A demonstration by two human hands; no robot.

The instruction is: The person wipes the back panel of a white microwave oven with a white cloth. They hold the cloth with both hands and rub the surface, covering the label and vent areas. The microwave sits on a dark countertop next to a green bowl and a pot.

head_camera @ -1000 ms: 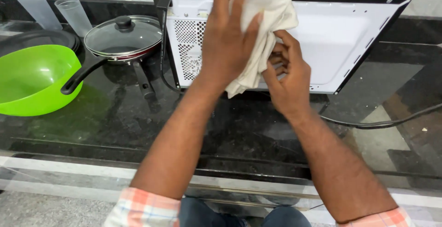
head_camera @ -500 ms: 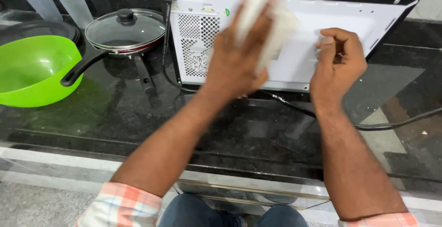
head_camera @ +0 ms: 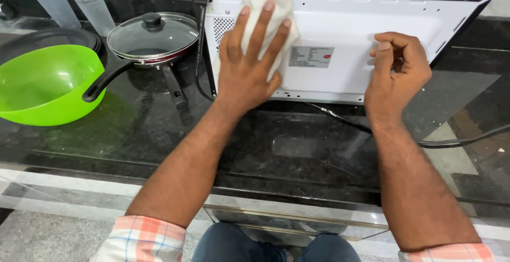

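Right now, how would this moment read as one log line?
left hand: flat on cloth | cloth: against microwave back | right hand: curled on back panel | pan: lidded, beside

Grey rectangular label (head_camera: pixel 311 57) on white microwave back panel (head_camera: pixel 350 28), between hands

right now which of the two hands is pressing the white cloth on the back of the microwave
The left hand, spread flat over the crumpled white cloth against the white metal back panel. The right hand is curled, bare, resting on the panel further right.
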